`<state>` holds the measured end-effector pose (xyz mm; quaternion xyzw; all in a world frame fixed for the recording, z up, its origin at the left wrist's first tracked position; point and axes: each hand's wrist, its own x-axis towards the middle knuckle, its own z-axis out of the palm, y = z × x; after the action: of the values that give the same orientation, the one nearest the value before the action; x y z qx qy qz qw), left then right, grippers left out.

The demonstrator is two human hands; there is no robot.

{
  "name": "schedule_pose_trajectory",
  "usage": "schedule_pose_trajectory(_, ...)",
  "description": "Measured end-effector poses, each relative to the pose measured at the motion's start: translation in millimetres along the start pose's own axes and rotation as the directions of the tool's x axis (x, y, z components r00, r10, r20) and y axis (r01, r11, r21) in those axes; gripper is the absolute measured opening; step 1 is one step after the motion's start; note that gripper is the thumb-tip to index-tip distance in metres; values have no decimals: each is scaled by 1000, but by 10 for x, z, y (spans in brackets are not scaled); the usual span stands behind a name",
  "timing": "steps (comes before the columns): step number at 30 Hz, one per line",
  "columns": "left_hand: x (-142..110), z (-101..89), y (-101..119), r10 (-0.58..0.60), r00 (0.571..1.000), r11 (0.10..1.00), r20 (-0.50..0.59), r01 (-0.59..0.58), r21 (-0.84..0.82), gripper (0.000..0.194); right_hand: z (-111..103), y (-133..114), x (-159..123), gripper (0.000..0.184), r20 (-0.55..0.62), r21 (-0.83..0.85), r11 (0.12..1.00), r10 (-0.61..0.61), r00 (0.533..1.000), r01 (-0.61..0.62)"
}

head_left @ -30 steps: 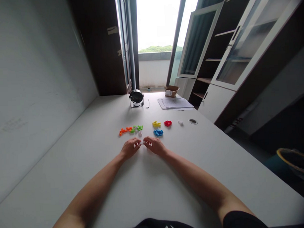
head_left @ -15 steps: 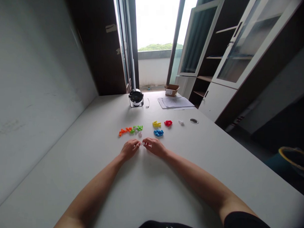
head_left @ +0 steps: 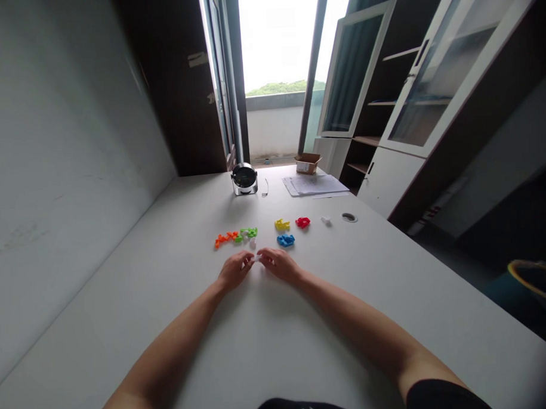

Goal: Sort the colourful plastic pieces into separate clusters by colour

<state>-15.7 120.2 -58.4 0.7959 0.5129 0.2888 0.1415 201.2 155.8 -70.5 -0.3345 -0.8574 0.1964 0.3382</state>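
My left hand (head_left: 236, 270) and my right hand (head_left: 277, 264) meet low over the white table, fingertips almost touching. Both pinch a small white plastic piece (head_left: 257, 259), whose shape is mostly covered by my fingers. Just beyond them lies another white piece (head_left: 253, 243). Orange pieces (head_left: 226, 238) and green pieces (head_left: 247, 234) lie together to the left. On the right are a blue cluster (head_left: 285, 240), a yellow cluster (head_left: 282, 224) and a red cluster (head_left: 303, 222) of plastic pieces. Farther right sits one more white piece (head_left: 326, 221).
A round black device on a metal stand (head_left: 244, 178) is at the back, beside a thin bent wire (head_left: 266, 188). Papers (head_left: 317, 185) and a small cardboard box (head_left: 308, 163) lie back right. A cable hole (head_left: 349, 217) opens near the right edge. A wall (head_left: 75, 175) borders the left.
The camera view has shifted slightly. Both hands stay in nearly the same place, with the white piece between their fingertips showing a little more clearly.
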Motion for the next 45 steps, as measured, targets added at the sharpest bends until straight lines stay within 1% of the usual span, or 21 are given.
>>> schedule_pose_trajectory(3, 0, -3, -5, -8, 1000, 1000, 0, 8, -3, 25, 9, 15, -14, 31, 18, -2, 1000, -3, 1000, 3)
schedule_pose_trajectory(4, -1, 0, -11, -6, 1000, 1000, -1, 6, -6, 26, 12, 18, -19, 32, 26, -9, 1000, -14, 1000, 14)
schedule_pose_trajectory(8, 1, 8, -28, 1, 1000, 1000, 9, -1, -15, 28, 12, 25, -31, 25, 52, -45, 996, -75, 996, 78)
schedule_pose_trajectory(11, 4, -3, -20, -3, 1000, 1000, 28, 4, -24, 28, 10, 34, -33, 22, 51, -48, 994, -92, 994, 94)
schedule_pose_trajectory(17, 2, 3, -10, -4, 999, 998, 35, 7, -63, 19, 24, 43, -37, 21, 17, -76, 996, -38, 999, 39)
schedule_pose_trajectory(21, 2, 44, -42, -1, 1000, 999, 19, 2, -34, 18, 27, 42, -41, 17, 7, -80, 996, -40, 999, 41)
schedule_pose_trajectory(23, 4, 51, -50, 9, 1000, 1000, 11, -9, -24, 18, 29, 46, -43, 17, 7, -80, 996, -31, 999, 32)
schedule_pose_trajectory(25, 5, 47, -48, 17, 1000, 1000, 9, -17, -23, 20, 34, 54, -44, 22, 8, -69, 997, -28, 1000, 29)
schedule_pose_trajectory(28, 8, 31, -39, 17, 1000, 1000, 26, -16, -27, 26, 45, 67, -46, 26, 3, -62, 997, -54, 999, 55)
schedule_pose_trajectory(32, 12, 23, -42, 21, 999, 999, 38, -20, -26, 32, 38, 64, -41, 20, 12, -95, 991, -94, 996, 94)
schedule_pose_trajectory(39, 13, 14, -50, 22, 998, 999, 62, -20, -41, 35, 13, 39, -34, 16, 7, -155, 980, -124, 992, 124)
schedule_pose_trajectory(42, 12, 5, -50, 26, 997, 999, 69, -22, -45, 35, -20, 33, -21, 15, -4, -180, 972, -154, 988, 151)
schedule_pose_trajectory(45, 9, 8, -57, 17, 998, 999, 64, -14, -44, 32, -151, 90, 41, 15, -43, -185, 969, -173, 984, 163)
